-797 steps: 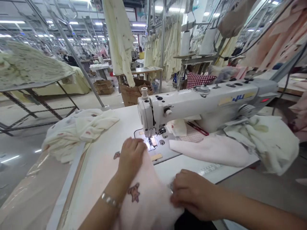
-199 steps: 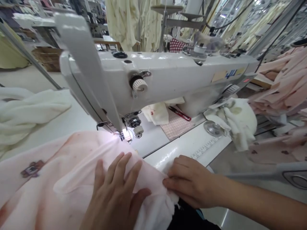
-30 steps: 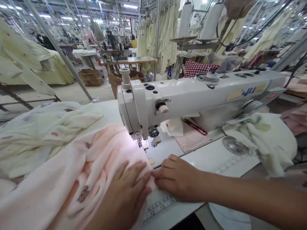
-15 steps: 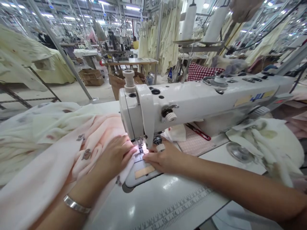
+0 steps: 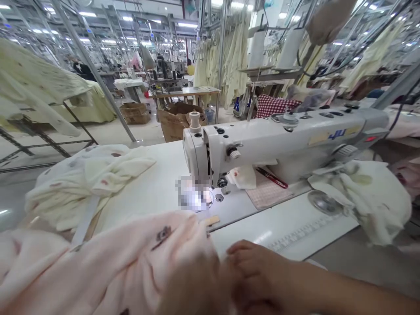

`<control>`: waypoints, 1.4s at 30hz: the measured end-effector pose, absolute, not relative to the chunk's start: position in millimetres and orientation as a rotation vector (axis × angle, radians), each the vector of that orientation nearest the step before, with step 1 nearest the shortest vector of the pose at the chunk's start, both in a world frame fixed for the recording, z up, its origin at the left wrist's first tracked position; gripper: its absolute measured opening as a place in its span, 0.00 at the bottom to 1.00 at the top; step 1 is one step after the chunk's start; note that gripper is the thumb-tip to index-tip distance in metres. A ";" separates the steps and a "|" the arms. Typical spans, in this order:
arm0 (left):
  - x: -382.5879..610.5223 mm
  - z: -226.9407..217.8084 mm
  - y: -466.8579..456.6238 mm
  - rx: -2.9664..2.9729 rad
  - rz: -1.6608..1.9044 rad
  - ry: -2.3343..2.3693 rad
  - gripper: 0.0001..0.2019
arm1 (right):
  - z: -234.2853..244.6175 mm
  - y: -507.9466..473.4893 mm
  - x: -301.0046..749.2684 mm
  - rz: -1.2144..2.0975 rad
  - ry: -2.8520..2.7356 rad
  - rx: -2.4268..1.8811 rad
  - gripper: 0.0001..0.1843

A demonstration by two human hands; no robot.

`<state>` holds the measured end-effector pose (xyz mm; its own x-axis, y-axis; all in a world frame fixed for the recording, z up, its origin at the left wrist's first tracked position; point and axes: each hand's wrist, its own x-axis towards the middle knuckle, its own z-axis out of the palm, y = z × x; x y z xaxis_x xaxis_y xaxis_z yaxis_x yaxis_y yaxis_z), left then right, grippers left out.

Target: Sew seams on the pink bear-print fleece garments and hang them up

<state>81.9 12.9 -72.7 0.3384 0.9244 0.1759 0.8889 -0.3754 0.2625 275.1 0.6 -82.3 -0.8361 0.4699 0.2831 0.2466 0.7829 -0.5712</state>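
Pink cloth (image 5: pixel 121 262) was laid at eight o'clock from the sewing machine (image 5: pixel 262 140), presumably so that its weight was borne by the table (image 5: pixel 141 183), but whether it was grasped by the blurred left hand (image 5: pixel 190 284) or right hand (image 5: pixel 257 275) could not be told.

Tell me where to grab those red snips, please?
Probably by the red handle end of the thread snips, coming from the near right: that end slants outward, while the dark end points in beneath the sewing machine.

white table (image 5: pixel 160 170) with sewing machine (image 5: pixel 262 139)
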 end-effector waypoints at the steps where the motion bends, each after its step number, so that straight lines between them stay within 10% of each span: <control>1: 77.9 -67.6 25.7 2.519 0.387 1.663 0.16 | -81.0 -8.2 279.6 0.821 -2.534 -0.524 0.04; 5: 62.3 -64.0 54.0 2.648 -0.026 1.531 0.10 | -78.6 -26.6 289.3 0.855 -2.356 -0.877 0.10; 10: 50.8 -56.9 24.4 2.209 0.512 1.382 0.09 | -86.0 -20.4 272.7 0.647 -2.242 -1.370 0.23; 26: 25.0 -14.6 10.4 2.804 0.670 1.019 0.26 | -68.9 -28.1 257.4 1.188 -1.999 -1.230 0.06; 40: 36.8 -10.6 2.6 2.650 0.628 1.047 0.03 | -69.9 -37.8 255.3 1.424 -1.894 -1.238 0.03; 42: 37.4 -11.1 3.2 2.647 0.564 1.007 0.03 | -68.0 -39.3 256.2 1.603 -1.798 -1.211 0.17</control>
